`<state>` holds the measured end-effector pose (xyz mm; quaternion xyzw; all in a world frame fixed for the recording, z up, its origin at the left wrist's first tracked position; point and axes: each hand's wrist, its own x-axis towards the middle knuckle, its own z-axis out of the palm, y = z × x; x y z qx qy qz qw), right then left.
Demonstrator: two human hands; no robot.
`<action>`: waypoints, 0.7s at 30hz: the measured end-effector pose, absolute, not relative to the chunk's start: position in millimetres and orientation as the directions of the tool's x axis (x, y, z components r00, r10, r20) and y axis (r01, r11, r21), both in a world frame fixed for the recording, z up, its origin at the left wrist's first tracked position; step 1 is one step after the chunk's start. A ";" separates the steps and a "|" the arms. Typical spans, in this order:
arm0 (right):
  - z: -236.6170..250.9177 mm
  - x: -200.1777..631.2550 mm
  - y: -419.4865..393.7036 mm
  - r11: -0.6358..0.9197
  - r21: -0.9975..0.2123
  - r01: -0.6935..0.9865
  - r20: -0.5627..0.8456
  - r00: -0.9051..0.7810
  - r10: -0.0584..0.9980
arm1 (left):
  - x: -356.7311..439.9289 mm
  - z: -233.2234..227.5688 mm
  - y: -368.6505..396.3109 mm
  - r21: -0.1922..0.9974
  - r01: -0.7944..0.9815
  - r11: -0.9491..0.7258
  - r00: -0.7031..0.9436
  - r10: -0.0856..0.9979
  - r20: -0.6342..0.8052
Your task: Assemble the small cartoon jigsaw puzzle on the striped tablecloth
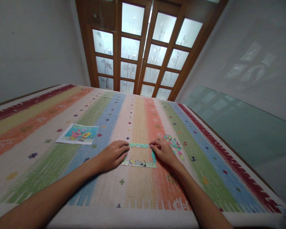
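A partly built jigsaw frame (pixel 139 163) lies on the striped tablecloth (pixel 124 194) in front of me, only its border pieced together. My left hand (pixel 113 155) rests flat on the cloth, its fingertips touching the frame's left edge near the top corner. My right hand (pixel 162 150) presses its fingertips on the frame's top right corner; whether a piece sits under them is hidden. A heap of loose puzzle pieces (pixel 173 142) lies just right of my right hand.
A cartoon reference picture (pixel 78 134) lies on the cloth to the left. A glass tabletop (pixel 240 127) adjoins on the right. Wooden doors with frosted panes (pixel 143 51) stand beyond the table's far edge, between grey walls.
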<state>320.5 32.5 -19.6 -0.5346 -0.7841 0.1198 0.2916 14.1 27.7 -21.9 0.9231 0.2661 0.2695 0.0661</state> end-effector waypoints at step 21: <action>-18.6 319.1 28.0 0.404 -0.506 0.762 0.292 -0.289 0.912 | 13.5 -20.5 28.0 0.273 0.454 -0.848 0.716 0.530 0.455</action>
